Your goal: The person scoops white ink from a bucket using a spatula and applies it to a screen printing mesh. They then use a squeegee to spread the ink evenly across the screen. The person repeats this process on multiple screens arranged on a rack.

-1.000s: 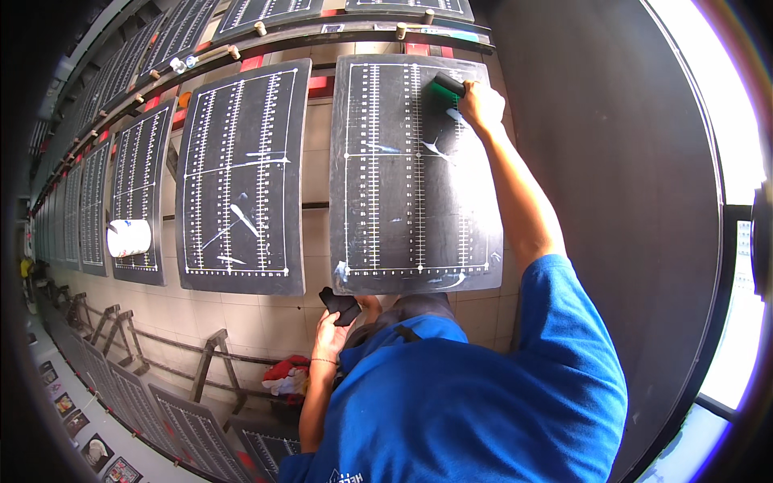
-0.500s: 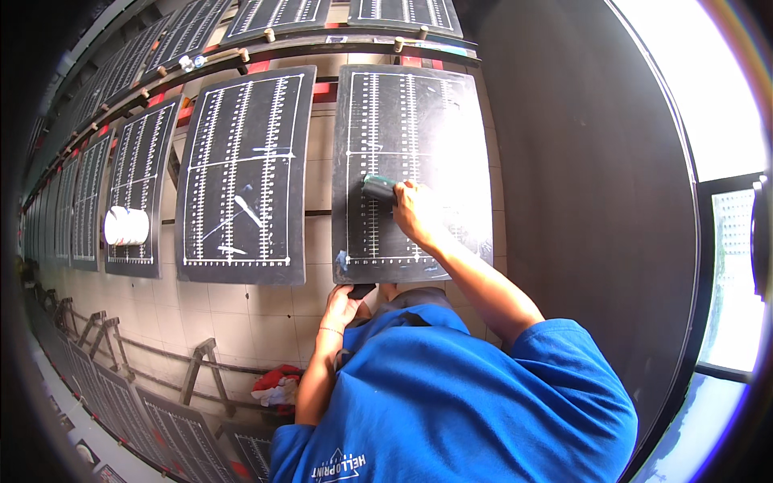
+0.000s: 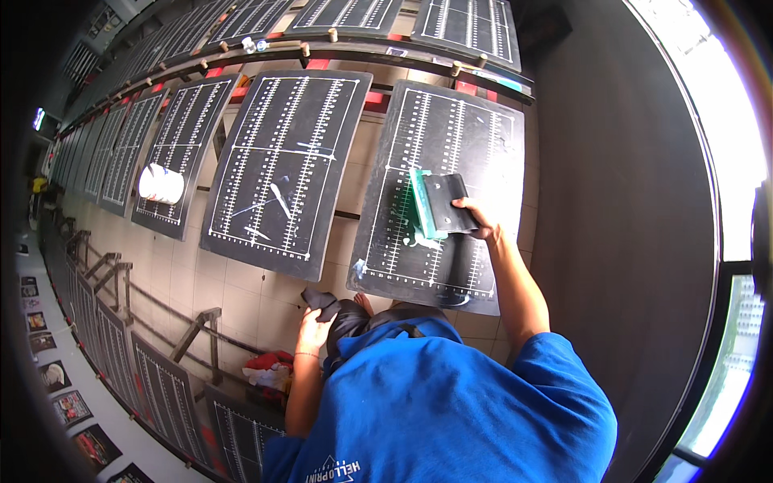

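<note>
In my right hand [image 3: 479,219] is a squeegee with a black handle [image 3: 448,197] and a green blade [image 3: 423,203], gripped at the handle's right side. It is over a dark printing board [image 3: 394,262] marked with white ruled scales. I cannot tell whether the blade touches the board. A whitish smear [image 3: 419,241] shows beside the blade's lower end. My left hand [image 3: 312,328], closed on a dark cloth [image 3: 322,303], is low near my left leg, apart from the board.
Left of this board lies a similar one [image 3: 282,177] with white smears. Farther left, a white tub [image 3: 161,184] rests on another board. A dark rail with pegs [image 3: 333,35] runs behind. Red and white cloths [image 3: 270,370] lie low at left, near a metal frame [image 3: 211,318]. A dark wall [image 3: 596,241] stands at right.
The squeegee has turned so its broad face shows, and has moved right relative to my body. My left hand has come slightly left and lower with the cloth. The whole view has shifted and tilted.
</note>
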`<state>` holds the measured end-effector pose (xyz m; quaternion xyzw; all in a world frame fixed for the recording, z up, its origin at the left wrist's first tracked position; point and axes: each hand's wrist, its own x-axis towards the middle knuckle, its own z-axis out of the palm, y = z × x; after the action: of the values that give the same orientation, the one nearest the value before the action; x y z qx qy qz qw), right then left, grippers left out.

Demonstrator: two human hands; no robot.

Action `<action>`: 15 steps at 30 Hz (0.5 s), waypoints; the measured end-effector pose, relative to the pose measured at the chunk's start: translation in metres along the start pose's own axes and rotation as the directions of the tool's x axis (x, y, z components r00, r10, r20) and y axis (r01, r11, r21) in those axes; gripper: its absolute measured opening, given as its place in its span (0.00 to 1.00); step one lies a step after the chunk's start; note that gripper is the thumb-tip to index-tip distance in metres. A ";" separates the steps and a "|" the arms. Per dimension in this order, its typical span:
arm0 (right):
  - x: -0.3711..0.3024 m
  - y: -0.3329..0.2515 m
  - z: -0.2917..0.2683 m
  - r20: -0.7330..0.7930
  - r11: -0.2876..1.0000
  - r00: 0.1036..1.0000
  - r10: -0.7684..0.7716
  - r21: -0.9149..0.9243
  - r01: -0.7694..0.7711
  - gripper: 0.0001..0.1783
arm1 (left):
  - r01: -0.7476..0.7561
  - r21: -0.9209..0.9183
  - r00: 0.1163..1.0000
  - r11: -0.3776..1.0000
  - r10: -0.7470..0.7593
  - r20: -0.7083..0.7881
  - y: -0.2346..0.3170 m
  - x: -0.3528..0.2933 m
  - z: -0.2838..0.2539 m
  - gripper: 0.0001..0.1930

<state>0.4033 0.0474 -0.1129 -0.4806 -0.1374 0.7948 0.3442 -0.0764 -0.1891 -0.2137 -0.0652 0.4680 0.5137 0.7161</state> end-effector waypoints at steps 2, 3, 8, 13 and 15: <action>0.004 0.009 -0.005 -0.024 0.995 0.999 -0.030 0.099 0.032 0.18 | -0.053 -0.021 0.998 0.998 0.052 -0.028 0.005 -0.011 -0.025 0.18; 0.004 0.013 -0.002 -0.041 0.985 0.998 -0.040 0.168 0.047 0.18 | -0.067 -0.050 0.998 0.996 0.066 -0.017 0.008 -0.014 -0.041 0.19; 0.027 0.020 -0.011 -0.044 0.904 0.983 -0.178 0.388 0.181 0.13 | -0.089 -0.061 0.985 0.994 0.079 -0.155 0.022 -0.010 -0.070 0.19; 0.068 -0.010 0.021 0.183 0.834 0.962 -0.201 0.548 0.070 0.10 | -0.097 -0.099 0.980 0.990 0.078 -0.186 0.061 0.011 -0.092 0.19; 0.098 -0.036 0.060 0.155 0.903 0.959 -0.237 0.399 0.159 0.10 | -0.125 -0.103 0.983 0.987 0.109 -0.150 0.080 0.019 -0.102 0.18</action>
<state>0.3375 0.1467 -0.1290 -0.3051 -0.0619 0.8111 0.4951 -0.2012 -0.1983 -0.2533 -0.1144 0.4919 0.5744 0.6442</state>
